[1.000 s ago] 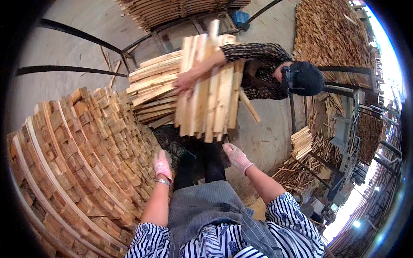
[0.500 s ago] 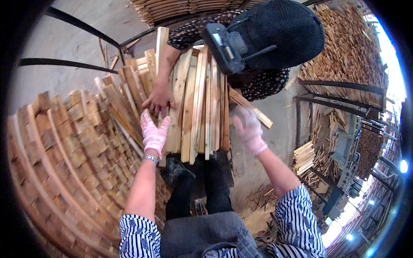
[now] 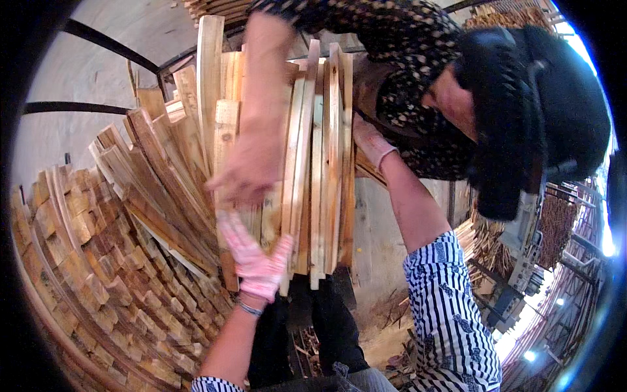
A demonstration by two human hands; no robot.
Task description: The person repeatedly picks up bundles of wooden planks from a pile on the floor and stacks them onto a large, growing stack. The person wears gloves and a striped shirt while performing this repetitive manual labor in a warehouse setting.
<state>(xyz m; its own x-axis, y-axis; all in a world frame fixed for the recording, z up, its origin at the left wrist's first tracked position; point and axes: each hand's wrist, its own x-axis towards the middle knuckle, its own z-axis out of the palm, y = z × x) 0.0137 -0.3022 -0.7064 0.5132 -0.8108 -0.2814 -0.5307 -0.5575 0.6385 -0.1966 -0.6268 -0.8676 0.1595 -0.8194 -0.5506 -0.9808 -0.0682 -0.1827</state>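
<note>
Biggest thing on my feed is the stack of wood slats (image 3: 98, 281) filling the left side, ends facing me. Next I've got a co-worker in a black cap (image 3: 565, 104) and dotted sleeve (image 3: 405, 39), leaning in from upper right. The bundle of wooden strips (image 3: 320, 196) sits dead centre, right beside the stack, strips running roughly away from me. The co-worker's hand (image 3: 245, 173) is over its left part, pretty blurry. Gloved left hand (image 3: 255, 261) is open, fingers spread over the bundle's near end; gloved right hand (image 3: 372, 140) is at its right side, fingers hidden, so I can't tell if it's gripping. Smallest: a bracelet (image 3: 250, 308) on the left wrist.
</note>
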